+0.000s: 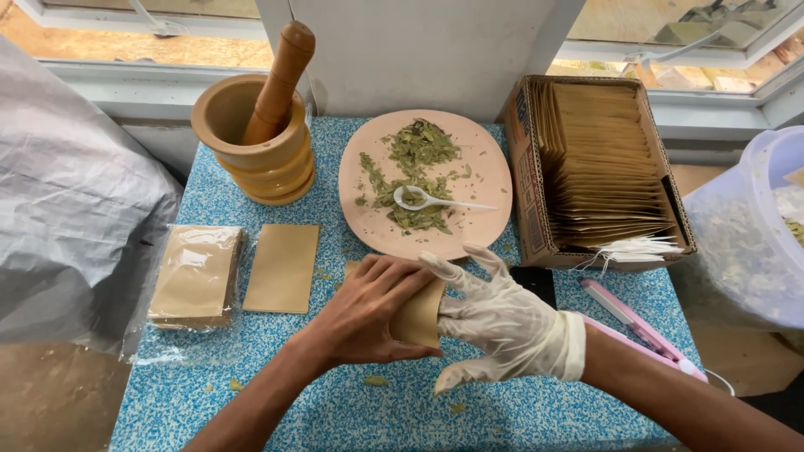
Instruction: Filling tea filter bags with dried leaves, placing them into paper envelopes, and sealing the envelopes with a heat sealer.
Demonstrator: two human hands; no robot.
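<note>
Holding a brown paper bag (pixel 419 314) on the bench (pixel 352 410), the bare left hand (pixel 368 314) and gloved right hand (pixel 502 322) grip it together. Beyond the grip sit leaves (pixel 414 172) and spoon (pixel 431 199); scooping needs the bag opened first.

A blue-and-white speckled table (pixel 251 393) is being used as the bearing surface. Being carried on it: a wooden mortar (pixel 251 142), a pink plate (pixel 490 180), a cardboard box (pixel 523 167), a bagged stack of brown sachets (pixel 197 274), a single brown sachet (pixel 282 268) and a pink sealer (pixel 636 326). Leaf crumbs (pixel 375 381) are being left scattered near the front.
</note>
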